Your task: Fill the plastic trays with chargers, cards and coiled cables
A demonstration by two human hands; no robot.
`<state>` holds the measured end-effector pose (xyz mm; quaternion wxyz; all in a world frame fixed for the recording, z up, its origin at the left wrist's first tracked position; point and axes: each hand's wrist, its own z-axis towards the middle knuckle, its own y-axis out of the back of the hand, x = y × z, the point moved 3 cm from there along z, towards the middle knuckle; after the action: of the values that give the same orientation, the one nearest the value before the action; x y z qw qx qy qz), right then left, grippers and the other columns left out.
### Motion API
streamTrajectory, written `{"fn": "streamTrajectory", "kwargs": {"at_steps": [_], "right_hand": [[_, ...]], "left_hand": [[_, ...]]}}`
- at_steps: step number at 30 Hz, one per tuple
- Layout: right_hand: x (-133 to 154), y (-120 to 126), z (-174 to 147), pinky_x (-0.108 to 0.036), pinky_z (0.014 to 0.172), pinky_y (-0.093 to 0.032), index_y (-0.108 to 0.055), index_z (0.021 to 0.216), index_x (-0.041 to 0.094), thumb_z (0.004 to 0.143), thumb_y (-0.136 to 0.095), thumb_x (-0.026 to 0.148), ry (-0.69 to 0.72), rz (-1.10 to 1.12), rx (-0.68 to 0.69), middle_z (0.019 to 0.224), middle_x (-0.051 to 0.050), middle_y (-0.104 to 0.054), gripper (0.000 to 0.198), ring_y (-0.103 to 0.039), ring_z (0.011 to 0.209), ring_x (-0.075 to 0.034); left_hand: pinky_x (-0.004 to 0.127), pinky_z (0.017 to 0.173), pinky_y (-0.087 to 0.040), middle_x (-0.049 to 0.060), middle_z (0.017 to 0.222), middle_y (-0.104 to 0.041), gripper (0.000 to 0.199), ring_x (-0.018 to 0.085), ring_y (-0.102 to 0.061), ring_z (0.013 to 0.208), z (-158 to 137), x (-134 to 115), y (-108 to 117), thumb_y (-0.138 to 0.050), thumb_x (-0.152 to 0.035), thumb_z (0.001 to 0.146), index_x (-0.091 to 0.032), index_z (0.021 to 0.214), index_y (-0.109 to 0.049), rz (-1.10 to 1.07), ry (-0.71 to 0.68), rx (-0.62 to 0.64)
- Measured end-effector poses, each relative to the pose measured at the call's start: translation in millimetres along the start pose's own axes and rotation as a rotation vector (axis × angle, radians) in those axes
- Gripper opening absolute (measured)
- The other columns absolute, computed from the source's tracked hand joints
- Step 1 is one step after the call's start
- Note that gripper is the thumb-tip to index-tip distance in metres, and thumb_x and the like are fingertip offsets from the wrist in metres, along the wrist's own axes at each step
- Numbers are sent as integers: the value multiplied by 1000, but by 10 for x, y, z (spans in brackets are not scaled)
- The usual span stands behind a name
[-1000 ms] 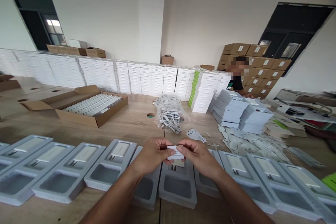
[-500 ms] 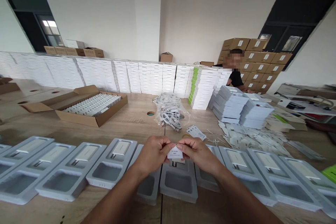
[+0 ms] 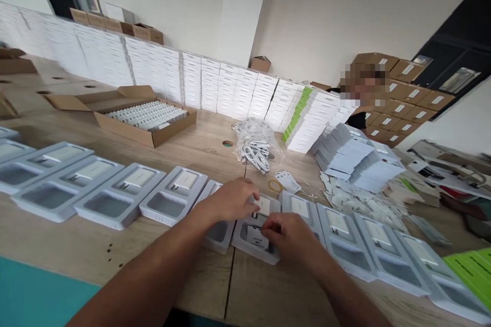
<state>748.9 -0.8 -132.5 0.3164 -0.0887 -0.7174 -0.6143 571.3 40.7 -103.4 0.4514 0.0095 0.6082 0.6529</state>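
White, small paper card (image 3: 255, 237) lies in the near hollow of a long grey tray (image 3: 250, 253) near the front edge of the wooden counter (image 3: 184, 276); the right hand (image 3: 290, 230) pinches it, maybe to lay it flat; I cannot tell if the left hand (image 3: 235, 198) above holds anything

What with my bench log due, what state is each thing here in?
Tray: charger in its back hollow
Card: in the tray's front hollow, print up
Left hand: fingers curled
Right hand: fingertips at the card
Carton: open, flaps spread
Cables: coiled
White boxes: stacked
Brown boxes, far right: stacked
Yellow band: loose
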Motion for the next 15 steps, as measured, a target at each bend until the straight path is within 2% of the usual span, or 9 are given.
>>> {"fn": "streamTrajectory", "kwargs": {"at_steps": [3, 6, 9, 12, 13, 15], "right_hand": [[70, -106, -27, -26, 54, -27, -65, 68, 24, 76, -67, 25, 78, -353, -132, 71, -1, -66, 8, -58, 64, -17], [171, -144, -55, -26, 55, -27, -64, 72, 22, 73, -70, 20, 148, -542, -172, 82, -4, -64, 6, -58, 72, -18], [170, -35, -8, -26, 56, -31, -66, 71, 23, 73, -71, 23, 173, -443, -109, 80, -2, -64, 5, -58, 69, -16], [-18, 296, 250, -27, 62, -38, -68, 74, 24, 82, -62, 33, 173, -226, -130, 78, -1, -67, 13, -59, 68, -16], [-135, 438, 389, -28, 65, -39, -69, 76, 23, 84, -58, 35, 140, -209, -185, 79, -2, -68, 17, -60, 71, -16], [-444, 690, 707, -29, 66, -38, -69, 80, 22, 83, -57, 37, -16, -311, -269, 81, -3, -69, 19, -60, 74, -18]], "left_hand": [[34, 91, -41, 7, 102, -64, 15, 24, -57, 104, -18, -27, -65, -69, -27, 73, -19, 85, -67, 81, -56, 113], [38, 94, -39, 6, 104, -64, 14, 26, -54, 108, -36, -36, -72, -68, -29, 74, -20, 84, -65, 137, -39, 160], [39, 92, -39, 6, 105, -63, 15, 26, -54, 107, -48, -23, -70, -67, -31, 74, -20, 85, -65, 156, -26, 160], [38, 89, -40, 6, 103, -62, 16, 26, -55, 104, -48, 2, -89, -67, -32, 74, -21, 84, -65, 151, -32, 159], [38, 88, -40, 6, 102, -62, 16, 26, -56, 103, -47, 9, -96, -67, -32, 73, -21, 84, -65, 148, -39, 157], [38, 88, -40, 6, 102, -63, 17, 26, -56, 104, -43, 19, -105, -67, -33, 73, -21, 84, -64, 146, -49, 145]]}}
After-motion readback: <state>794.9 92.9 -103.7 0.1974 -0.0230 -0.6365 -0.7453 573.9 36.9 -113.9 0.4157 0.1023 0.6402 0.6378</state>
